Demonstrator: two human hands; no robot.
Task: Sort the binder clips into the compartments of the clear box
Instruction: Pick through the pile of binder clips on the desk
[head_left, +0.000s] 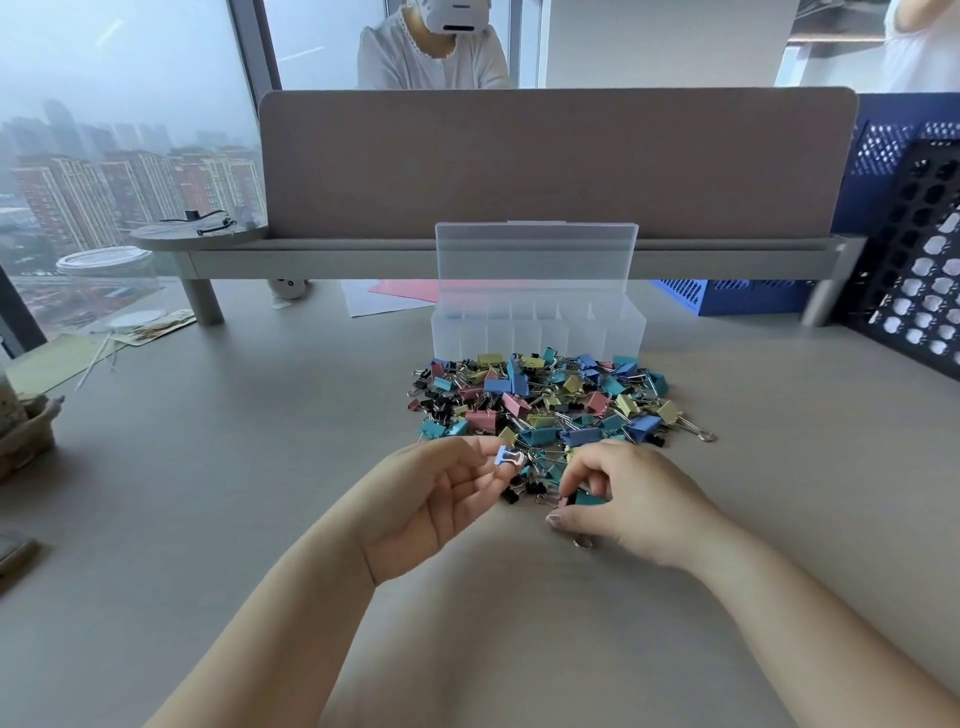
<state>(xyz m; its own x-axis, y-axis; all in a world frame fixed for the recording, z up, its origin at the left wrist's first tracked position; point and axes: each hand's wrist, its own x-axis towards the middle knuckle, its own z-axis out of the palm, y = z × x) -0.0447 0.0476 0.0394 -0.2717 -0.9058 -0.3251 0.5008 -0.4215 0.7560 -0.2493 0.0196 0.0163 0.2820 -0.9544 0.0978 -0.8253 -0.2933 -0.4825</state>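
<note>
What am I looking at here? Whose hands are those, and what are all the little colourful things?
There is no robot in this picture, just a person. The camera sits on their head and looks down, so you see their two arms as if they were your own.

The little colourful things are binder clips, heaped in a pile on the grey desk. They come in blue, teal, pink, yellow and black. Just behind the pile stands a clear box with its lid up and a row of small compartments inside. They look empty, though the plastic is cloudy.

The left hand pinches one small blue clip at its fingertips. The right hand is reaching into the near edge of the pile, its fingers on a clip there.
</note>
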